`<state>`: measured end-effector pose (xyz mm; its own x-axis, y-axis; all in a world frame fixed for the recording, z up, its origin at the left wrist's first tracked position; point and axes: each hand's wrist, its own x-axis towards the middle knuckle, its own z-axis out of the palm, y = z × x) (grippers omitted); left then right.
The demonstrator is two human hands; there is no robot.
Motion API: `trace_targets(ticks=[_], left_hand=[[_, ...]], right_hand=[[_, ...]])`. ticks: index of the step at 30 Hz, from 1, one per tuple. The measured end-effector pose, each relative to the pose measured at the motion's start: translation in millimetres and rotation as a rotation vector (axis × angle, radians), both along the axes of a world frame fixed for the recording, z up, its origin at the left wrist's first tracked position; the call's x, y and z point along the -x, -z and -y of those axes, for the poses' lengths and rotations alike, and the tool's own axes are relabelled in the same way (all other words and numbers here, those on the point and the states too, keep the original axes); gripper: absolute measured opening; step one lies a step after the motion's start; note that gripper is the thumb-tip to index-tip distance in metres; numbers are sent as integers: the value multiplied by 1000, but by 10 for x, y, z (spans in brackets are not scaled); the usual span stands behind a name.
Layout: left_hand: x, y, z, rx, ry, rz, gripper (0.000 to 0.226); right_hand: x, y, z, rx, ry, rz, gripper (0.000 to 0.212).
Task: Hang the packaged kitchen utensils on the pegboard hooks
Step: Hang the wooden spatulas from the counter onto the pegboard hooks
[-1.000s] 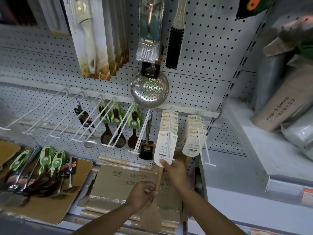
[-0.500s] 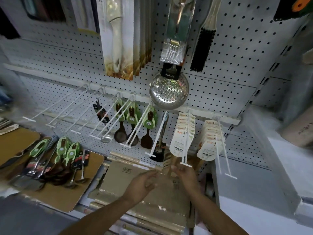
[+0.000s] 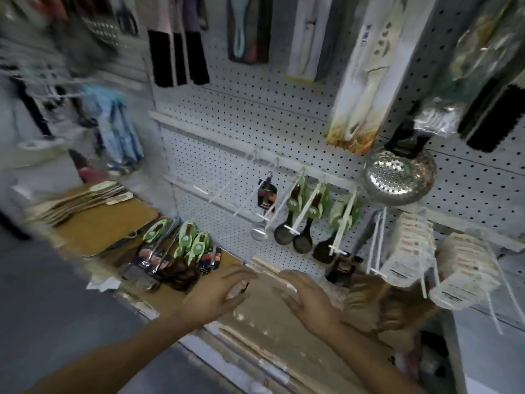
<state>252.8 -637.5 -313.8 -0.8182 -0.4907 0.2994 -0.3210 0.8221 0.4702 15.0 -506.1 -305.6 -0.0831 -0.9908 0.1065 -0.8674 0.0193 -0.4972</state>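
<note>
Packaged utensils, loose: a heap with green and black-red header cards lies on a brown tray at the foot of the pegboard, left of both hands.
Packaged utensils, hung: a steel ladle on a black card and dark spoons on green cards hang from the white hooks of the lower rail; further right, two full hooks carry white-carded spatulas.
Wooden spatulas, loose: a fanned bundle rests on a second brown tray at far left, well apart from the hands.
Left hand: grip released, fingers spread and relaxed, holding nothing, hovering over the right edge of the tray with the heap.
Right hand: grip released too, fingers extended leftward, holding nothing, above the cardboard boxes.
Gap: the two hands sit near each other, not touching, both below the hooks.
Bench: the trays and boxes lie along a low bench under the pegboard; its surface is mostly covered.
Above: a perforated steel skimmer hangs over the spatula hooks, with a boxed white utensil and black brushes higher up.
Sharpness: the left side is motion-blurred, so the goods there cannot be made out.
</note>
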Motion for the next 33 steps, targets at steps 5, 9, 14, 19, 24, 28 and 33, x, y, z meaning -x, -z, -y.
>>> trace_targets(ticks=[5, 9, 14, 19, 24, 28, 33], left_hand=[[-1055, -180, 452, 118, -25, 12, 47], [-1873, -388, 808, 158, -65, 17, 48], [-2910, -520, 1185, 208, -165, 54, 48], [-3682, -584, 1433, 162, -245, 74, 54], [-4183, -533, 1766, 123, -325, 62, 53], [-4479, -402, 2181, 102, -354, 101, 53], [-4814, -230, 2896, 83, -412, 159, 54]], right_hand=[[-955, -139, 589, 121, -126, -106, 44], [-1718, -312, 1013, 191, -203, -112, 46], [-2612, -471, 1546, 215, -258, -112, 53], [-3270, -507, 2079, 204, -376, -161, 56], [-3777, -486, 2627, 162, -446, -181, 57], [-4071, -381, 3129, 137, -499, -189, 55], [-4378, -185, 3941, 68, -524, -172, 61]])
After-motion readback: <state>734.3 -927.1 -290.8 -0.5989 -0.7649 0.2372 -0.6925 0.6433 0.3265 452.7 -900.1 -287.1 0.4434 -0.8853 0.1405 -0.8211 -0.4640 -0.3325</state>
